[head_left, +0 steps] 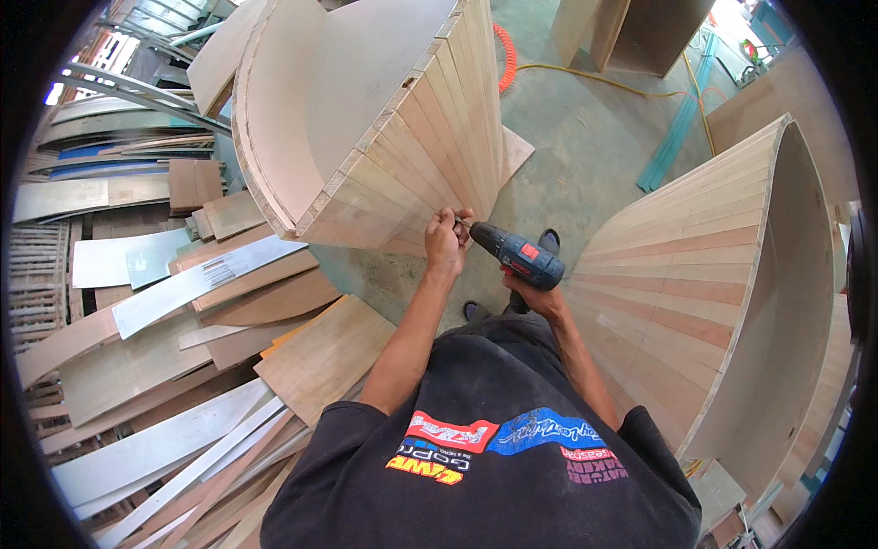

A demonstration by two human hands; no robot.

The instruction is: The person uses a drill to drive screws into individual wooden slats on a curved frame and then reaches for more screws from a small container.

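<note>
My right hand (540, 295) is wrapped round the grip of a dark blue and black cordless drill (532, 263), which has a red patch on its body. The chuck points up and left, toward my left hand (445, 240). That hand has its fingers pinched together just off the drill's tip; whatever is between them is too small to make out. Right behind the fingers stands a large curved wooden form (402, 174), faced with narrow tapering strips. Its upper edge is rough, and pale smooth panels line the inside.
A second strip-faced curved form (677, 274) stands close on my right. Cut boards and panels (165, 339) lie piled on my left. Beyond are an orange coiled hose (506, 57), a yellow hose (604, 77) across the concrete floor, and an open wooden box (645, 37).
</note>
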